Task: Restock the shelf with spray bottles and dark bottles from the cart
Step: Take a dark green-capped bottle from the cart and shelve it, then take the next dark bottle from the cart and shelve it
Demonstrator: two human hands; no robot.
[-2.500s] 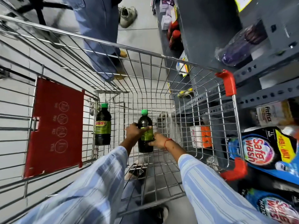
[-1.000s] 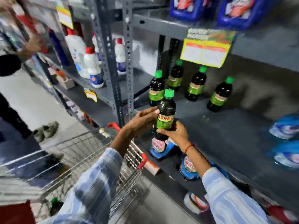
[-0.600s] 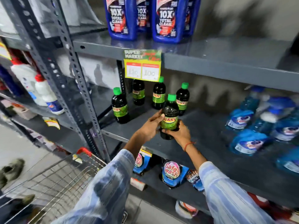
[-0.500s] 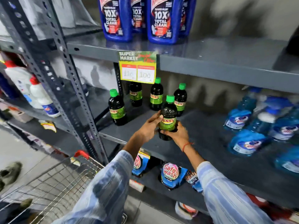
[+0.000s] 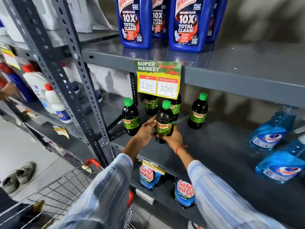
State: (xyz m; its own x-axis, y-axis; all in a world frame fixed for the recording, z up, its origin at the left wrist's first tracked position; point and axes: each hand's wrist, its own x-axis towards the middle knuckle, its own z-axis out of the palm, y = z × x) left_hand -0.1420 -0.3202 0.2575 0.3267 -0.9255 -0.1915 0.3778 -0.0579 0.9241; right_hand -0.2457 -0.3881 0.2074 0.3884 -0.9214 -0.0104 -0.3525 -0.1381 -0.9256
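Both hands (image 5: 171,138) grip dark bottle (image 5: 163,119) (shelf (image 5: 214,146) rightward bare).

— The dark bottle (image 5: 163,121) between the fingers (image 5: 149,121): what does it look like?

— Glossy plastic with a shiny green label and a smooth green cap (image 5: 166,104).

— And the shelf (image 5: 214,146) under the fingers?

— Grey painted metal, smooth, with a dull sheen. The upright (image 5: 79,90) left of the fingers is the same metal, punched with holes.

— Above the fingers?

— A paper price card (image 5: 158,79), matt. Higher up, glossy blue plastic jugs (image 5: 185,23).

— Right of the fingers?

— Clear blue plastic spray bottles (image 5: 270,134). The sleeves (image 5: 105,189) look like soft striped cloth, and the cart (image 5: 54,192) is bare wire.
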